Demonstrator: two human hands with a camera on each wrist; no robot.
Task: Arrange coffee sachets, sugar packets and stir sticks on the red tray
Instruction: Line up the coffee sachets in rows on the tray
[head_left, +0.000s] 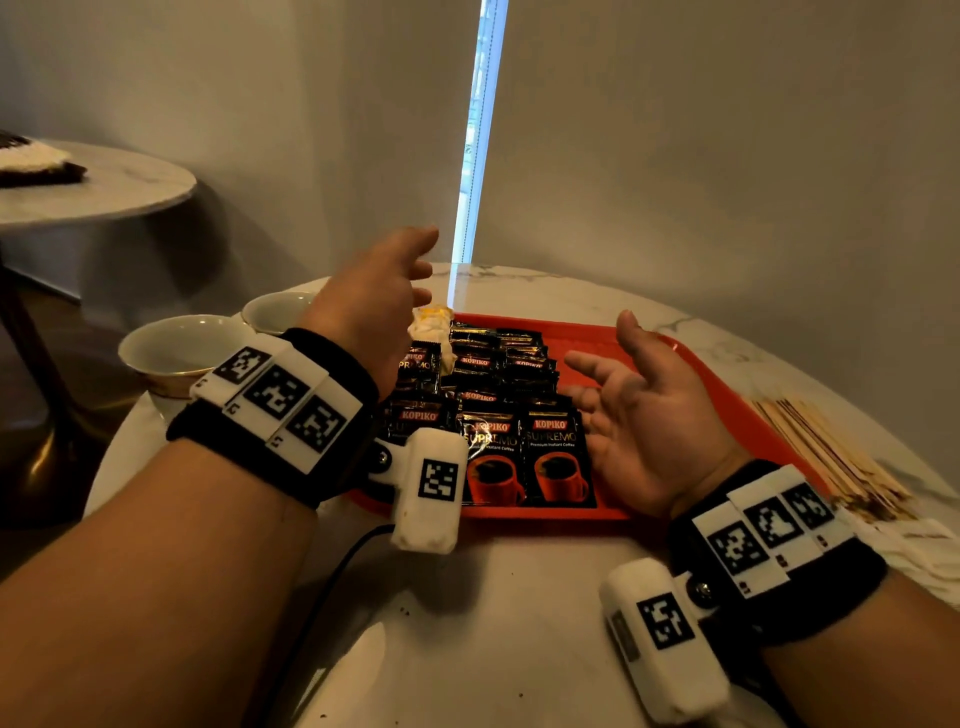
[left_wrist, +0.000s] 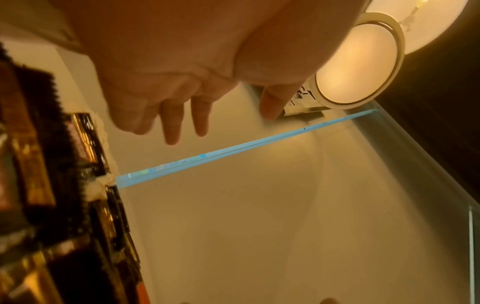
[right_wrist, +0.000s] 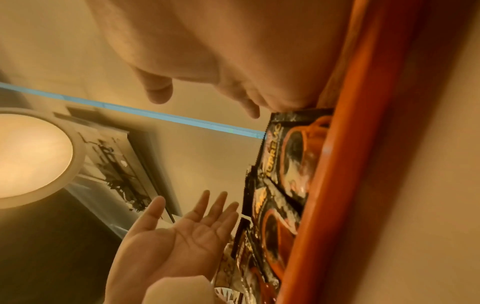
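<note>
Only the head view is showing the stir sticks (head_left: 831, 457) lying on the marble surface (head_left: 498, 613) beside the red tray (head_left: 696, 374). Kopiko coffee sachets (head_left: 519, 452) (overlapping rows) are filling it; both hands, left hand (head_left: 374, 306) and right hand (head_left: 639, 415), are hovering spread and empty.

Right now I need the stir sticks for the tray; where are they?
In the head view the stir sticks lie on the table, just off the red tray on its right, beyond the right hand.

The left hand (head_left: 374, 306) hides part of the pale packets (head_left: 431, 332).
</note>
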